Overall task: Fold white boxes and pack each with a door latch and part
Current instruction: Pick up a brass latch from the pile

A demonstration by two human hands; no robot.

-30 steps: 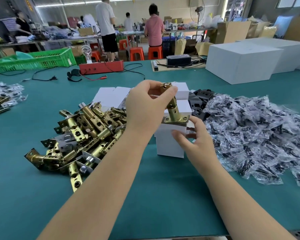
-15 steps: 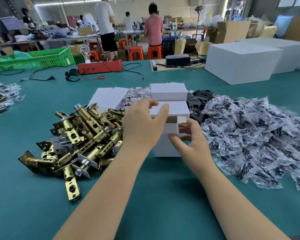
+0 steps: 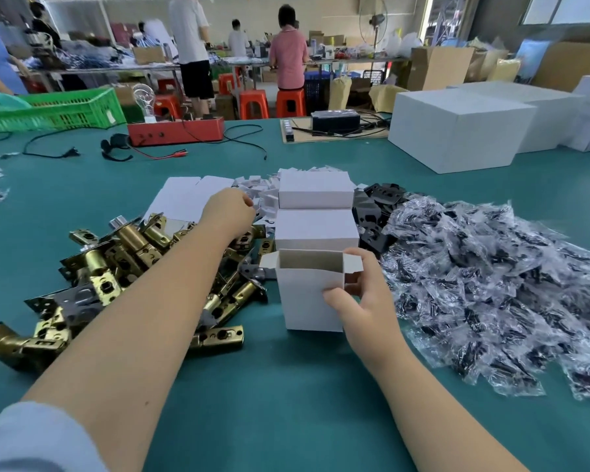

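The wide teal-green work table (image 3: 286, 386) carries, largest first, a broad heap of small clear plastic bags of dark parts (image 3: 491, 294) on the right and a tangled pile of brass-coloured metal door latches (image 3: 116, 277) on the left, with two closed white cardboard boxes (image 3: 315, 212) stacked between them at the back and flat white box blanks (image 3: 184, 199) just behind the latches. A second ago a latch stood upright above the small white upright carton (image 3: 307, 298), pinched from above; it is no longer visible there, and the carton's top is open with its flaps out, so the latch has very likely gone down inside, though the interior floor cannot be seen. The right hand (image 3: 361, 298) still steadies that carton, thumb on the front face and fingers curled round the right side. The left hand (image 3: 229, 212) has left the carton and reached back over the latches toward the blanks and paper scraps, fingers curled under; whether it holds anything cannot be told. By this reading the bagged part and the closing of the flaps remain.
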